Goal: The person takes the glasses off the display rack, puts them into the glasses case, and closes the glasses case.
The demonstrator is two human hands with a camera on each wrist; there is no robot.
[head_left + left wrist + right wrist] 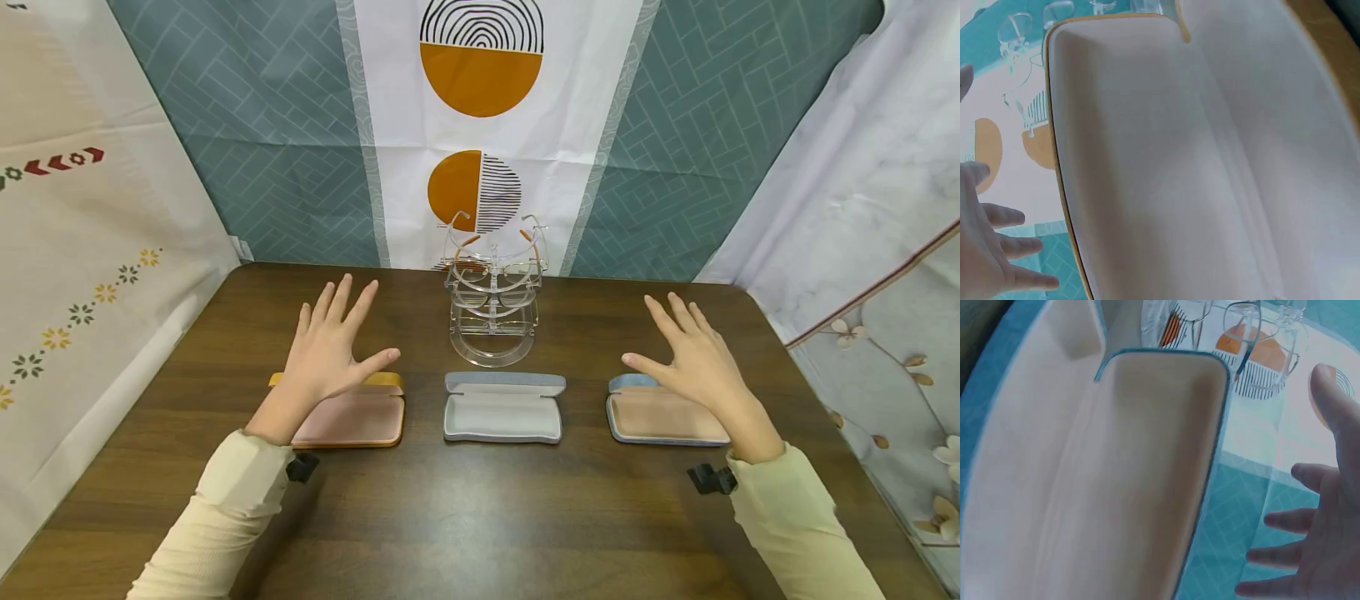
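My left hand (324, 350) is spread, fingers straight, over the left end of a yellow glasses case (367, 421) that lies open with a pink lining. Above the right end of a blue glasses case (652, 415) with a beige lining, my right hand (696, 362) spreads its fingers too. Both hands hold nothing. Between them lies an open grey glasses case (502, 415), lined in pale grey. Behind it a clear display stand (491, 357) carries several pairs of glasses (517, 271) one above another. In the left wrist view the yellow case's lining (1141, 156) fills most of the picture.
The dark wooden table (480, 517) ends at a hanging cloth (300, 167) right behind the glasses stand. Pale patterned cloths (90, 275) hang along the left and right sides. A small black device (302, 467) is strapped at each wrist.
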